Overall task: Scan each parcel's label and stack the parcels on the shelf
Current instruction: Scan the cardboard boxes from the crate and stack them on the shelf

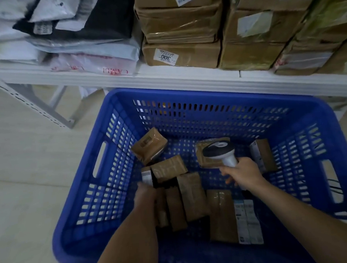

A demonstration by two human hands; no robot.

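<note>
Right hand (243, 174) grips scanner (222, 152) — mid-basket (117, 154), parcels (189, 195) below.

A white metal shelf (166, 79) runs across the room just behind the blue basket (115, 106). On it, above the basket's left corner, lies a pile of soft mailer bags (73, 42), white, grey and black, the lowest one pinkish with red lettering. Above the basket's middle and right, taped cardboard boxes (182, 54) sit stacked in columns, touching one another. The basket itself stands on the pale floor (20, 169).
</note>
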